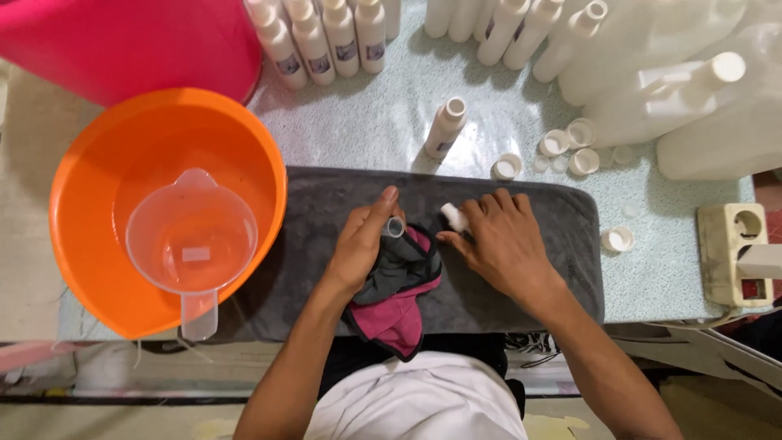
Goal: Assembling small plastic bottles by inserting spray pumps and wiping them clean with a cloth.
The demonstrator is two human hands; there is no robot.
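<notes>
My left hand [364,240] grips a small bottle wrapped in a grey and pink cloth [397,289]; only the bottle's open neck [395,226] shows above the cloth. My right hand [497,238] pinches a small white cap [453,216] just right of that neck. Both hands rest over a dark grey towel [562,220] spread along the table's near edge.
An orange basin [98,179] at the left holds a clear measuring jug [191,244]. A white bottle [445,127] without a cap stands behind the towel, with loose caps [570,147] nearby. Rows of white bottles [326,37], large jugs [700,106] and a power socket [737,253] surround them.
</notes>
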